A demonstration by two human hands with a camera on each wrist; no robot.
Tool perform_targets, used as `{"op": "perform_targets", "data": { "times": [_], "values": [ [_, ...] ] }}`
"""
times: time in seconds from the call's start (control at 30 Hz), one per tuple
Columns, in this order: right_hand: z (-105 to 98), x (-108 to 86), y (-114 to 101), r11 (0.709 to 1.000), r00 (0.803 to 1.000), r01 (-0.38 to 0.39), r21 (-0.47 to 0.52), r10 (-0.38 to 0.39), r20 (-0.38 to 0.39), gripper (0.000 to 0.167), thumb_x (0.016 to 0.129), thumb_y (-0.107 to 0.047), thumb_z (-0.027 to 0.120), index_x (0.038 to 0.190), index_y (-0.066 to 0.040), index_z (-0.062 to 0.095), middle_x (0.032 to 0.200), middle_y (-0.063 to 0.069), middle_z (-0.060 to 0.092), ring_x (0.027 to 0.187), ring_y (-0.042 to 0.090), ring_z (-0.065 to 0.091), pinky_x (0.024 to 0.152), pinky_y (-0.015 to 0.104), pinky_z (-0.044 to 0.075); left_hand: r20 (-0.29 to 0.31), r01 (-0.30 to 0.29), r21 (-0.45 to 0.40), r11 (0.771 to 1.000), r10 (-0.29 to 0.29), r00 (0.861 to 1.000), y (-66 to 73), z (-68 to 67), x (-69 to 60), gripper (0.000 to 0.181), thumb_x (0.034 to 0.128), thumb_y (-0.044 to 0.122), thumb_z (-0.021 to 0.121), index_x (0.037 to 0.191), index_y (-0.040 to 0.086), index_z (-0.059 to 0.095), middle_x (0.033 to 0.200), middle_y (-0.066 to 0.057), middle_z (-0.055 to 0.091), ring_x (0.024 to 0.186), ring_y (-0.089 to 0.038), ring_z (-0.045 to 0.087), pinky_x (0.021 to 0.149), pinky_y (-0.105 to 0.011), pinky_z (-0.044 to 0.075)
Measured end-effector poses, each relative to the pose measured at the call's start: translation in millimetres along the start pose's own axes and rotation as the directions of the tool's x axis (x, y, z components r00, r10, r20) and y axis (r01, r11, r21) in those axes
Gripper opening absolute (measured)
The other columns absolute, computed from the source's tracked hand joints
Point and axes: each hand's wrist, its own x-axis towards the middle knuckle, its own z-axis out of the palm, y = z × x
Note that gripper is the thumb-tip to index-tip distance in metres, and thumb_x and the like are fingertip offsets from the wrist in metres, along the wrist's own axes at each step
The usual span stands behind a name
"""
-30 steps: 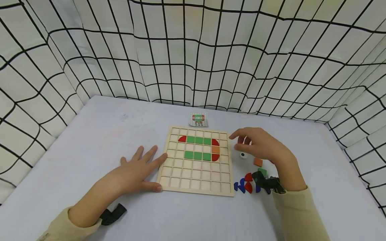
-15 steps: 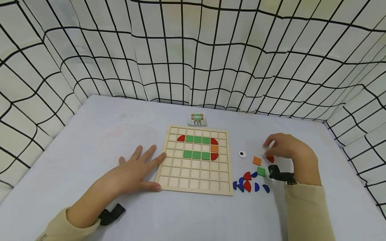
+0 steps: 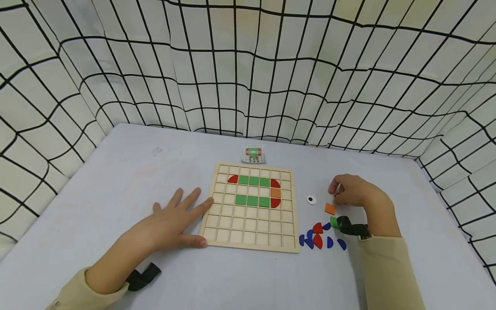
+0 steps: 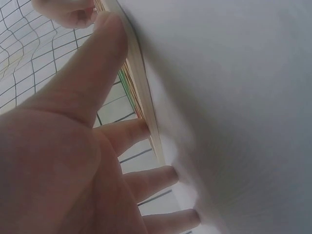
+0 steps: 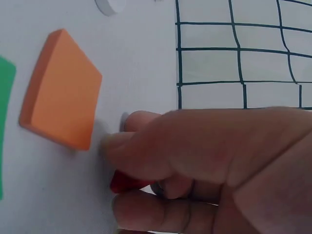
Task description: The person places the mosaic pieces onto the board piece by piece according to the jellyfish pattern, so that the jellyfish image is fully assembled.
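Observation:
My left hand (image 3: pixel 170 226) lies with spread, straight fingers at the left edge of the wooden grid board (image 3: pixel 252 248); thumb and a fingertip touch its rim. On the board are green squares (image 3: pixel 254 180), red quarter-round pieces (image 3: pixel 275 202) and an orange square (image 3: pixel 275 192). To the right of the board, my right hand (image 3: pixel 354 191) pinches a red piece (image 5: pixel 127 181), mostly hidden by the fingers. Just beside the fingertips lies a loose orange tile (image 3: pixel 330 209). A white eye disc (image 3: pixel 311 199) rests between the board and this hand.
Blue half-round pieces (image 3: pixel 330 242), red pieces (image 3: pixel 317 241) and a green tile (image 3: pixel 334 222) lie near the board's lower right corner. A small pattern card (image 3: pixel 253 154) sits behind the board. Black netting (image 3: pixel 248 82) over white cloth surrounds the table's far side.
My right hand moved right from beside the board to a loose red piece, then came slightly back left with the piece in its fingers. My left hand stayed on the board's edge.

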Motion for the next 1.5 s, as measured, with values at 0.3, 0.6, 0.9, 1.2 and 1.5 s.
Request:
{"op": "perform_targets", "data": {
  "times": [0.3, 0.6, 0.9, 1.2, 1.5],
  "values": [
    [2.6, 4.6, -20.8, 0.981, 0.966, 0.192, -0.01, -0.191, -0.175, 0.022, 0.096, -0.019, 0.061, 0.115, -0.014, 0.07, 0.096, 0.006, 0.065, 0.085, 0.023, 0.058, 0.072, 0.034, 0.052, 0.003, 0.002, -0.006, 1.0, -0.002, 1.0, 0.3, 0.9, 0.2, 0.099, 0.0787, 0.071, 0.066, 0.159, 0.025, 0.029, 0.165, -0.02, 0.018, 0.145, -0.059, 0.011, 0.09, -0.088, 0.02],
    [12.5, 7.9, -63.0, 0.889, 0.901, 0.421, 0.179, -0.387, -0.193, 0.014, 0.09, -0.011, 0.068, 0.102, -0.019, 0.068, 0.097, -0.002, 0.067, 0.088, 0.021, 0.06, 0.07, 0.035, 0.054, -0.001, -0.004, -0.009, 1.0, 0.004, 1.0, -0.7, 1.1, 0.4, 0.1, 0.0789, 0.073, 0.063, 0.159, 0.027, 0.027, 0.165, -0.019, 0.016, 0.146, -0.058, 0.01, 0.091, -0.088, 0.019],
    [27.1, 11.0, -104.1, 0.811, 0.862, 0.505, 0.295, -0.486, -0.141, 0.014, 0.088, -0.012, 0.073, 0.096, -0.02, 0.065, 0.093, -0.001, 0.067, 0.079, 0.021, 0.062, 0.062, 0.035, 0.05, -0.005, -0.006, -0.006, 1.0, 0.006, 1.0, -0.5, 1.2, -0.6, 0.1, 0.0785, 0.072, 0.065, 0.159, 0.025, 0.028, 0.165, -0.019, 0.017, 0.145, -0.059, 0.011, 0.09, -0.088, 0.02],
    [43.5, 25.8, -143.5, 0.756, 0.794, 0.6, 0.261, -0.603, -0.078, 0.014, 0.09, -0.008, 0.067, 0.099, -0.019, 0.07, 0.094, -0.005, 0.069, 0.082, 0.014, 0.064, 0.075, 0.031, 0.054, -0.002, -0.002, 0.001, 1.0, 0.002, 1.0, 0.4, -1.3, -0.6, 0.099, 0.0788, 0.071, 0.065, 0.159, 0.025, 0.029, 0.165, -0.02, 0.018, 0.145, -0.059, 0.012, 0.09, -0.088, 0.02],
    [58.7, 42.3, -176.4, 0.769, 0.784, 0.612, 0.183, -0.621, -0.011, 0.016, 0.089, -0.008, 0.071, 0.099, -0.019, 0.068, 0.092, -0.006, 0.067, 0.084, 0.011, 0.064, 0.08, 0.026, 0.054, 0.007, -0.001, 0.007, 1.0, 0.001, 1.0, 0.8, -1.9, 0.4, 0.099, 0.0789, 0.07, 0.066, 0.158, 0.024, 0.03, 0.164, -0.021, 0.019, 0.144, -0.06, 0.013, 0.089, -0.088, 0.022]
  ]
}}
